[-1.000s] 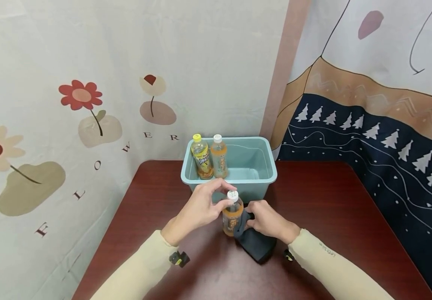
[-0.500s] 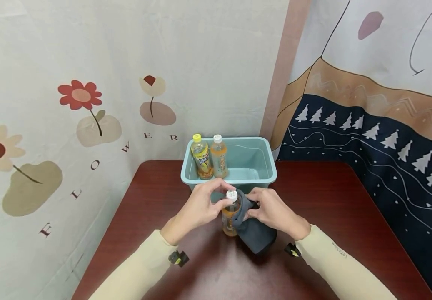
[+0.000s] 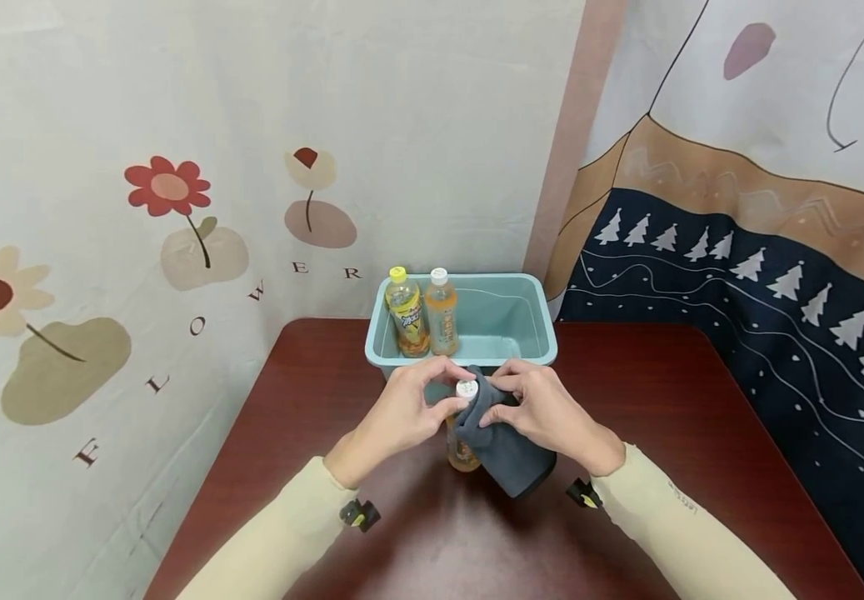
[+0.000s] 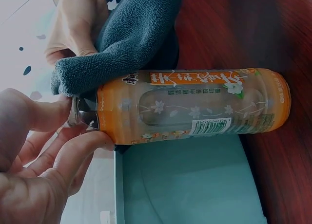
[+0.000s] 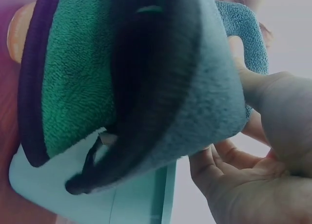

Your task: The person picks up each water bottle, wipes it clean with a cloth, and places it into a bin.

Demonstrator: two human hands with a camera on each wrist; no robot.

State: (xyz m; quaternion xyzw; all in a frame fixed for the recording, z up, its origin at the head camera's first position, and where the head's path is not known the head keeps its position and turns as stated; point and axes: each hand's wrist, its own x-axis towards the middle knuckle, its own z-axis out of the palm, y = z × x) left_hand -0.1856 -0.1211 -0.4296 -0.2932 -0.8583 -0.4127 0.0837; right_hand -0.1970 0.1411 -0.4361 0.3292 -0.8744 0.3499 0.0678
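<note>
An orange-labelled drink bottle (image 4: 195, 104) with a white cap (image 3: 466, 389) stands upright on the table in front of the bin. My left hand (image 3: 407, 408) pinches it at the cap and neck, thumb and fingers on either side. A dark grey towel (image 3: 510, 450) hangs from my right hand (image 3: 547, 415), bunched between thumb and fingers. The towel's gathered edge lies against the bottle's right side near the neck and covers part of the label. In the right wrist view the hanging towel (image 5: 209, 87) hides nearly all of the bottle.
Behind the hands a light blue plastic bin (image 3: 544, 337) stands on the dark red table (image 3: 312, 375). Inside at its left are a yellow-capped bottle (image 3: 407, 321) and a white-capped orange drink bottle (image 3: 442, 317). A printed cloth backdrop (image 3: 432, 125) hangs behind the table.
My right hand has moved the towel up the bottle's side to its neck, covering more of the bottle. My left hand has kept its place at the cap.
</note>
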